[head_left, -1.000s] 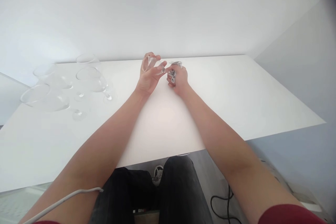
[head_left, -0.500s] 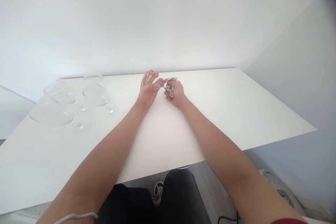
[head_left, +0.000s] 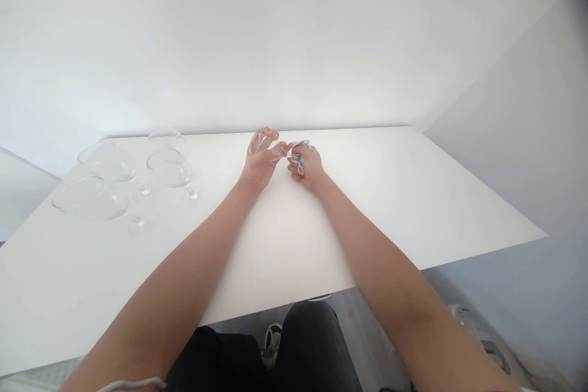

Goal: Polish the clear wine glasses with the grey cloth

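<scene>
Over the back part of the white table, my left hand (head_left: 258,166) is closed around the bowl of a clear wine glass (head_left: 266,144), which lies tilted sideways with its stem end toward the right. My right hand (head_left: 312,166) is closed on a crumpled grey-and-white cloth (head_left: 299,159). The cloth meets the stem end of the glass, so the foot is hidden in it. Both hands are close together, with the left fingertips near the cloth.
Several clear wine glasses stand upright on the left of the white table (head_left: 390,208), among them a front one (head_left: 92,201) and a right one (head_left: 171,170). A wall rises behind the table's back edge. A pale appliance (head_left: 482,337) sits on the floor at lower right.
The view has shifted slightly. Both hands keep their holds on the glass and the cloth, with hardly any visible movement between them.
</scene>
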A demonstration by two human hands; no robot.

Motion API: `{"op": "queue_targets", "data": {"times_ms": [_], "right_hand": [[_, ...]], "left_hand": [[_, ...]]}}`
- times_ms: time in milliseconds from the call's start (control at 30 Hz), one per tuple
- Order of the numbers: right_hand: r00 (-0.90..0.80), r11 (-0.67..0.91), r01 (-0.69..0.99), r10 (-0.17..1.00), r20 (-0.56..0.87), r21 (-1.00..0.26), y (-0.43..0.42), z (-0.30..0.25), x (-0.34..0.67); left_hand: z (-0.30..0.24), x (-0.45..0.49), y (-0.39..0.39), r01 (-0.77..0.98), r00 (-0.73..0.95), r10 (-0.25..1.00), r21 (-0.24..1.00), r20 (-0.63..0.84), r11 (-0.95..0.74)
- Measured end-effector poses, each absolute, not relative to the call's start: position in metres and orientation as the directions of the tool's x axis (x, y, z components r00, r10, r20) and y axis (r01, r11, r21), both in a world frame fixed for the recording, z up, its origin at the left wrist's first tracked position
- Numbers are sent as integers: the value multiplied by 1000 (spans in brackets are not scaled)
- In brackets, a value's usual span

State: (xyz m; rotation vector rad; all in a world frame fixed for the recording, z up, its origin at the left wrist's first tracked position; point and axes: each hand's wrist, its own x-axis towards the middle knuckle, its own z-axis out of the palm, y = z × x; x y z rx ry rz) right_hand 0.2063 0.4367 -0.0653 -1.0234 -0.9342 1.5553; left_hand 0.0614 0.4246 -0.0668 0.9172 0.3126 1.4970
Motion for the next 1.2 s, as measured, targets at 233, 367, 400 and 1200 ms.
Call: {"op": "queue_targets", "data": {"times_ms": [233,367,400,1200], "right_hand": [[-84,-141,-300,989,-121,-943,438,-66,206],[-22,-42,-235,999,-38,-971,440,-70,206],[-4,-6,-207,1000,-5,-978,440,-71,206],[-138,-253,-206,964,-228,-945,440,-63,207]], "left_hand": [[-65,63,424,-724,92,945,673,313,-152],[-65,63,425,-710,103,943,687,316,-153],[-65,63,426,-710,101,942,686,319,-157],[-73,63,435,-640,-35,960,732,278,-235]]}}
